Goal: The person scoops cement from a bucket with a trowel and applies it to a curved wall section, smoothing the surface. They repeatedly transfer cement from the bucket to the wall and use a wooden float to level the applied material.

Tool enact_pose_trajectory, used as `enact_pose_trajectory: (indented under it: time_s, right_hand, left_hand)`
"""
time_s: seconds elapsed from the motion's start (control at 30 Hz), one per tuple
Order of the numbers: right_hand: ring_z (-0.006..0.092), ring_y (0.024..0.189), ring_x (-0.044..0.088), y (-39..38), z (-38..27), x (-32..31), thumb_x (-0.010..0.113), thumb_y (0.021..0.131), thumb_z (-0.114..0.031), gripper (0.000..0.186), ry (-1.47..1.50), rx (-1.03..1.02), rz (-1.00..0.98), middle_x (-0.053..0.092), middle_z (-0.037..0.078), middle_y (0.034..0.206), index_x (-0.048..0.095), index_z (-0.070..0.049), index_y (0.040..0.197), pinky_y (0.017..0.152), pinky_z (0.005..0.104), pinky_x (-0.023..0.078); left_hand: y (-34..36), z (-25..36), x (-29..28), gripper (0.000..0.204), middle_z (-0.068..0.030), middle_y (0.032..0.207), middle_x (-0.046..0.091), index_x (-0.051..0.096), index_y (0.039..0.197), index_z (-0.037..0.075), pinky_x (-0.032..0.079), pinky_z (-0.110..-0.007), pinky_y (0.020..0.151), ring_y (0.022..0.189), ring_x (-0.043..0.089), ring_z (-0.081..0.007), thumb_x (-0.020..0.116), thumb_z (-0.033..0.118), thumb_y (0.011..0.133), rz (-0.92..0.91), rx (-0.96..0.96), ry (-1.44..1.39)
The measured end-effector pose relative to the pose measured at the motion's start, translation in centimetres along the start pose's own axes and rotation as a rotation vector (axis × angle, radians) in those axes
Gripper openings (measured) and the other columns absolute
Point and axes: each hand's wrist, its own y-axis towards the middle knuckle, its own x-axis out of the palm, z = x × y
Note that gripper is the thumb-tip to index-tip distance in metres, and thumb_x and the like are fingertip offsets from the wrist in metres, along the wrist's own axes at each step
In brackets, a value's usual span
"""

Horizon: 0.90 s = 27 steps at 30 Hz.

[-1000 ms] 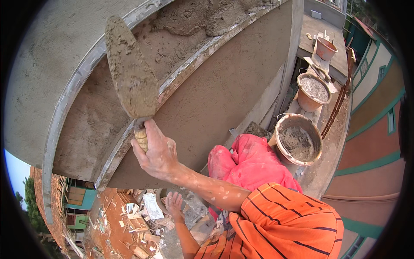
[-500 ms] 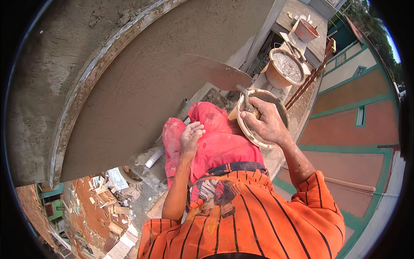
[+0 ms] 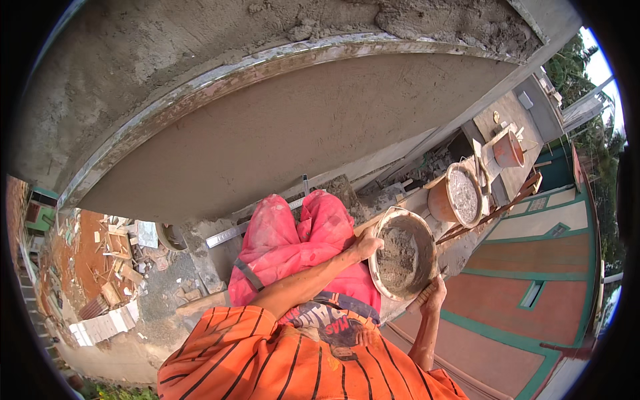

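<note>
A bucket (image 3: 375,272) with grey mortar (image 3: 397,259) inside is tilted toward me, to the right of my knees. My left hand (image 3: 365,245) is closed on the left side of its rim. Against the bucket's lower right edge, my right hand (image 3: 433,293) is closed round the brownish handle of a trowel (image 3: 420,299). The trowel's blade cannot be made out here. Freshly rendered, the grey wall (image 3: 267,137) stands in front of me, beneath a curved edge strip (image 3: 220,77).
Beyond the bucket stand a second bucket full of wet mortar (image 3: 465,195) and a smaller orange bucket (image 3: 509,150) on a board. A metal straightedge (image 3: 225,237) lies by my knees. Rubble and wood scraps (image 3: 120,260) cover the ground below left. A painted building (image 3: 493,307) rises at right.
My left hand has gone from above my lap to the bucket's rim. My right hand has lowered the trowel to the bucket's near right edge. The bucket has tilted, and the view has turned.
</note>
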Motion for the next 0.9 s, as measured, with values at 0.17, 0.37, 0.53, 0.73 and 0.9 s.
enact_pose_trajectory:
  time_s: [0.17,0.37,0.53,0.73,0.9]
  right_hand:
    - [0.0128,0.072,0.054,-2.8,-7.0,3.4,0.056,0.094,-0.029,0.023,-0.109,-0.14,-0.062,0.052,0.001,0.084,0.056,-0.006,0.09,0.064,0.0288,0.048]
    - [0.0115,0.067,0.056,-7.6,-14.1,11.6,0.057,0.093,-0.03,0.022,-0.239,-0.321,-0.293,0.049,0.0,0.079,0.053,-0.009,0.089,0.056,0.0275,0.055]
    - [0.0131,0.073,0.059,-9.8,-11.6,17.4,0.059,0.092,-0.03,0.023,-0.121,-0.259,-0.616,0.05,0.002,0.083,0.053,-0.007,0.09,0.064,0.0322,0.06]
    - [0.0149,0.075,0.06,-11.3,-5.2,23.3,0.058,0.092,-0.027,0.022,-0.121,0.123,-1.182,0.054,0.004,0.089,0.056,-0.005,0.094,0.071,0.0385,0.061]
    - [0.0073,0.075,0.053,-13.1,-4.9,27.6,0.058,0.095,-0.03,0.026,-0.412,0.265,-1.638,0.052,0.0,0.085,0.057,-0.004,0.097,0.072,0.0291,0.054]
  left_hand:
    - [-0.8,5.2,0.0,0.074,-0.0127,0.124,0.056,0.045,0.134,-0.005,0.038,-0.027,0.096,0.114,0.049,-0.0208,0.053,0.006,0.061,0.019,-0.011,-0.147]
    - [-7.1,15.4,-3.8,0.067,-0.0115,0.122,0.052,0.045,0.13,-0.007,0.037,-0.028,0.096,0.111,0.046,-0.0183,0.055,0.003,0.065,0.182,0.267,-0.057]
    - [-14.0,21.3,-8.4,0.08,-0.0109,0.136,0.049,0.04,0.139,-0.006,0.03,-0.027,0.106,0.128,0.04,-0.0176,0.054,0.003,0.061,0.303,0.3,-0.18]
    - [-24.7,26.7,-11.8,0.071,-0.0095,0.125,0.056,0.045,0.136,-0.005,0.042,-0.025,0.089,0.107,0.051,-0.0134,0.053,0.007,0.066,0.609,0.422,0.051]
    - [-31.7,24.9,-11.6,0.064,-0.0113,0.12,0.06,0.049,0.131,-0.007,0.043,-0.026,0.091,0.103,0.057,-0.0162,0.054,0.008,0.069,0.986,0.358,-0.037]
